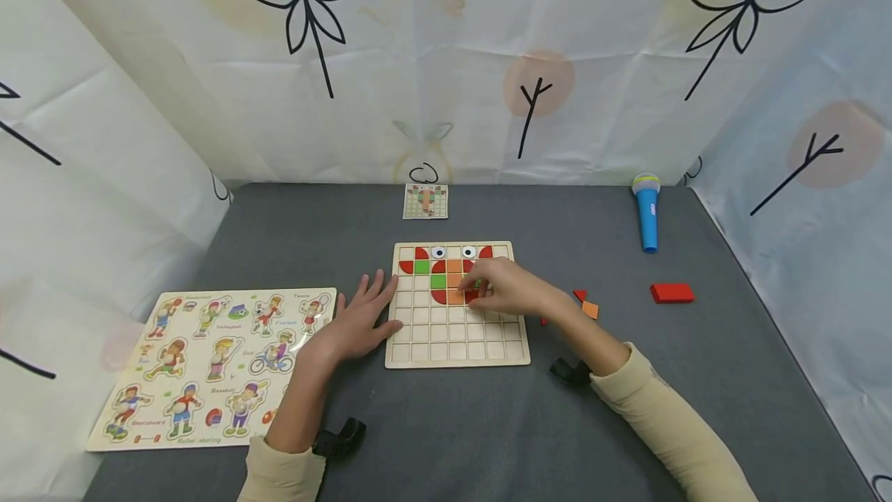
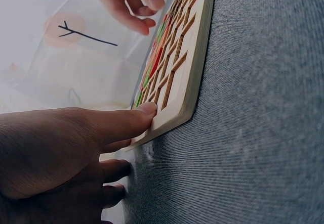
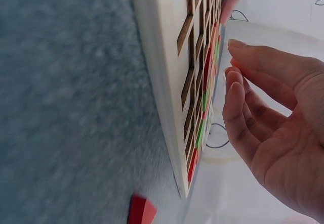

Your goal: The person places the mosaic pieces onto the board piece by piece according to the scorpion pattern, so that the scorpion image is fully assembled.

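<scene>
A square wooden grid board [image 1: 456,339] lies on the table with red, green and orange pieces and two eye pieces set into its upper part. My left hand [image 1: 358,320] lies spread at its left side, the thumb resting on the edge in the left wrist view. My right hand [image 1: 509,285] is over the board's right half. In the right wrist view its thumb and fingertips pinch a small orange-red piece [image 3: 233,62], mostly hidden by the fingers. Beyond the board lies a small pattern card [image 1: 426,211].
Right of the board lie a loose red triangle [image 1: 580,295] and an orange square [image 1: 590,309], partly behind the right forearm. Farther right are a red block [image 1: 672,293] and a blue toy microphone [image 1: 648,215]. A sports picture puzzle [image 1: 195,316] lies at the left, partly under the left arm.
</scene>
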Demonstrator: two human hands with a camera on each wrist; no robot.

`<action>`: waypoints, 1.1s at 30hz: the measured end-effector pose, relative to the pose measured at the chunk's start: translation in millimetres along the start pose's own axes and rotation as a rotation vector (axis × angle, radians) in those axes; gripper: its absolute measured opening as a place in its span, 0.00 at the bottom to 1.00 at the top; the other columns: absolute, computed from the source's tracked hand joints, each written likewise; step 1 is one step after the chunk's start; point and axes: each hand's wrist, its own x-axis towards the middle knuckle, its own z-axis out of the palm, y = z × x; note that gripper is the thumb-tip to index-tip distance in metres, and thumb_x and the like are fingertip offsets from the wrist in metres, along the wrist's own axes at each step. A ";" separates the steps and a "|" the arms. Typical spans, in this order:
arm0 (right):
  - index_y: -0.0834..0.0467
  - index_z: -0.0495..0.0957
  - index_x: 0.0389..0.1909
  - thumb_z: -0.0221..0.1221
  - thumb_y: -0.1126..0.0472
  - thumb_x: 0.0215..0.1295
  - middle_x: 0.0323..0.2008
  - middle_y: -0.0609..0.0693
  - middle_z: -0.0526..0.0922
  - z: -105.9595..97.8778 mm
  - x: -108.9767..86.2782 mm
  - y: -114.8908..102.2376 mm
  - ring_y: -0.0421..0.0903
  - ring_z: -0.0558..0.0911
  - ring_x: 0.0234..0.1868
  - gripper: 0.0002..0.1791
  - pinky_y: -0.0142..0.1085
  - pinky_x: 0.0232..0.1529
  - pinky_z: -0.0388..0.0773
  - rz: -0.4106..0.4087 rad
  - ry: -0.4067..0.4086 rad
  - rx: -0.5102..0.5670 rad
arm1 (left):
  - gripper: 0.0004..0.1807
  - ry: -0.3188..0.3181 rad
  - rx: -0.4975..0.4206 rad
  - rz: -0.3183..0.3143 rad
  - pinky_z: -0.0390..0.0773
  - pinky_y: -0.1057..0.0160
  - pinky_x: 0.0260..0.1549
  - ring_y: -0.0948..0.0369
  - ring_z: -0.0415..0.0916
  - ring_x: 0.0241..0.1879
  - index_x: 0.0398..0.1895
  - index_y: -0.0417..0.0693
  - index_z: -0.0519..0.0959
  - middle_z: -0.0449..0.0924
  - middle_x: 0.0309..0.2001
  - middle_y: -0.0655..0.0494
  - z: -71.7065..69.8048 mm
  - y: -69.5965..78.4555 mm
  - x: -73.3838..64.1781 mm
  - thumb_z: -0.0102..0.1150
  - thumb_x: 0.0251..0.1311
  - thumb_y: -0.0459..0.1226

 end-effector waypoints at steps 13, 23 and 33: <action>0.61 0.90 0.52 0.72 0.64 0.69 0.48 0.54 0.91 -9.5 -51.6 7.7 0.37 0.85 0.38 0.13 0.32 0.39 0.84 0.074 0.051 0.067 | 0.46 -0.031 0.060 -0.056 0.31 0.20 0.80 0.36 0.30 0.90 0.90 0.49 0.49 0.38 0.90 0.39 -7.4 16.6 -5.3 0.61 0.79 0.46; 0.58 0.90 0.50 0.74 0.66 0.67 0.41 0.50 0.88 -16.8 -105.3 23.4 0.32 0.79 0.34 0.12 0.29 0.35 0.81 0.181 0.119 0.068 | 0.47 -0.018 0.027 -0.034 0.29 0.19 0.79 0.35 0.30 0.89 0.90 0.50 0.50 0.39 0.90 0.38 -5.1 8.4 -2.4 0.64 0.77 0.48; 0.60 0.90 0.49 0.75 0.69 0.63 0.39 0.49 0.87 -28.1 -148.8 40.2 0.33 0.78 0.33 0.13 0.30 0.33 0.79 0.277 0.183 0.000 | 0.48 0.001 0.044 -0.038 0.28 0.21 0.80 0.38 0.28 0.90 0.91 0.53 0.48 0.37 0.91 0.42 5.0 -4.2 5.2 0.62 0.77 0.49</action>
